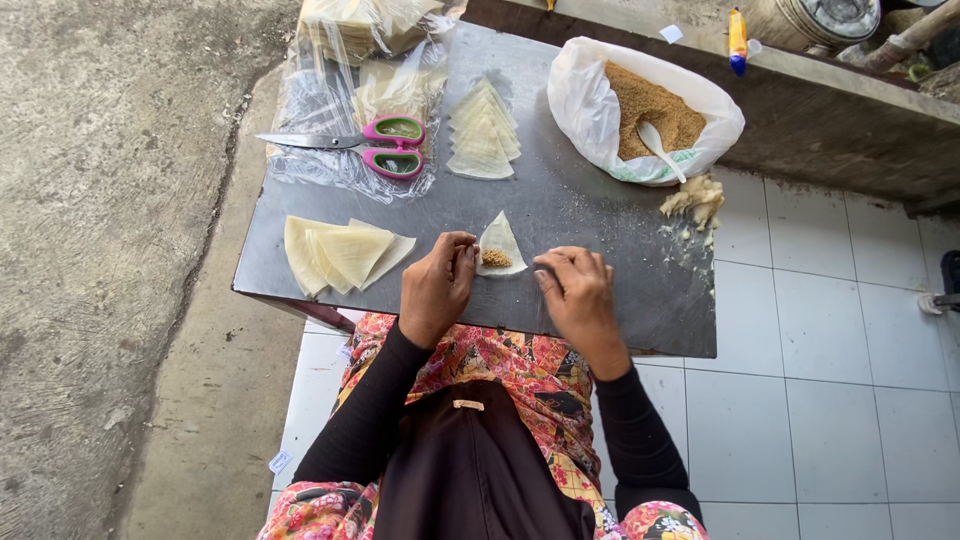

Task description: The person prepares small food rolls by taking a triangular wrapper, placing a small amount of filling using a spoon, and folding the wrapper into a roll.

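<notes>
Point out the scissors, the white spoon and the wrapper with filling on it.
scissors (392, 146): head view, on the pink and green handles.
white spoon (660, 147): head view, on its handle in the bag of brown filling.
wrapper with filling (500, 238): head view, on the bare upper part of the triangle.

A white plastic bag (600, 90), rolled open at the table's far right, held brown crumbly filling. Clear plastic wrapping (320, 110) lay crumpled at the far left, under the scissors, with a clear packet of pale wrappers (360, 25) behind it. A small yellow-and-blue tube (738, 35) stood on the ledge beyond the table.
</notes>
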